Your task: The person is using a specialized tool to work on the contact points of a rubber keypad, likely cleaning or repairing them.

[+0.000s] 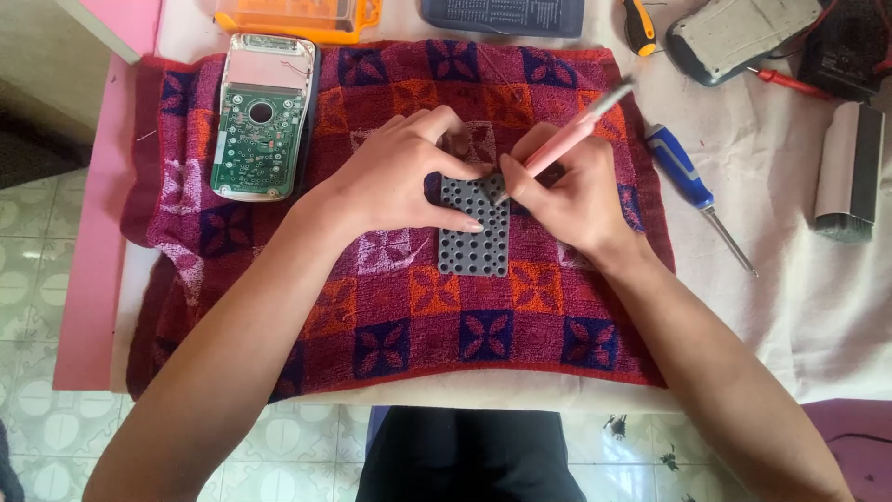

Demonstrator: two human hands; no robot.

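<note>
Item one: I am pressing my left hand (400,177) onto a dark grey rubber keypad mat (474,232), fingers (460,223) spread flat and pinning its upper edge. The mat is lying near the middle of the red and purple patterned towel (390,316) covering the bench (818,307).

Item two: I am holding a pink-handled tool (576,130) in my right hand (567,195), fingers pinching its shaft, tip touching the mat's top right part.

Item three: an opened calculator body with a green circuit board (255,135) is lying at the towel's upper left.

Item four: a blue-handled screwdriver (683,172) is resting just right of the towel; a small brush (850,172) is sitting further right.
</note>
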